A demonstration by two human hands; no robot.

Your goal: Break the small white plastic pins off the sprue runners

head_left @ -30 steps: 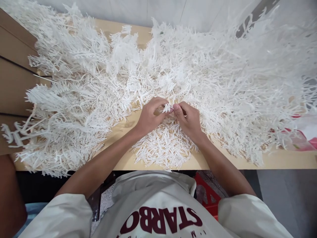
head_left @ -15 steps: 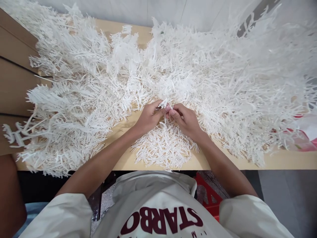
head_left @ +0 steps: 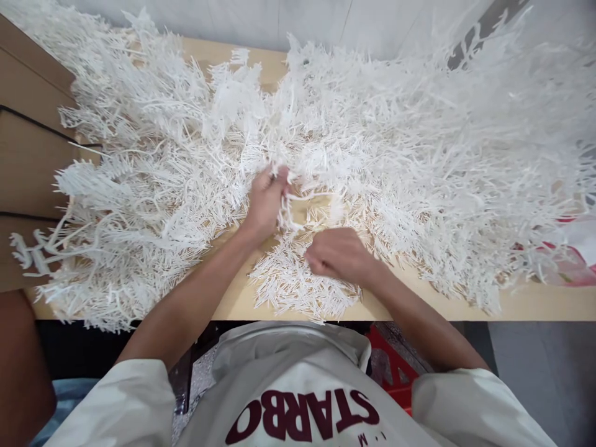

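My left hand point(head_left: 266, 202) is closed on a white branched plastic strand point(head_left: 305, 197) at the near edge of the big heap. Thin side pieces hang from that strand toward the right. Lower and to the right, my right hand point(head_left: 339, 253) is curled into a fist, slightly blurred. Its fingertips are tucked out of sight, so whatever they hold is hidden. Under and beside it lies a small pile of short loose white sticks point(head_left: 302, 288) near the table's front edge.
A large heap of tangled white branched plastic point(head_left: 410, 136) spreads over the wooden table point(head_left: 544, 302). Cardboard point(head_left: 32, 161) with black straps stands at the left. A clear and red plastic bag point(head_left: 572, 254) lies at the right. Below is a red plastic object point(head_left: 391, 369). Another person's limb shows lower left.
My hands, together half a second ago, are now apart. The left has moved up and left with a plastic strand; the right has come down over the small pile.
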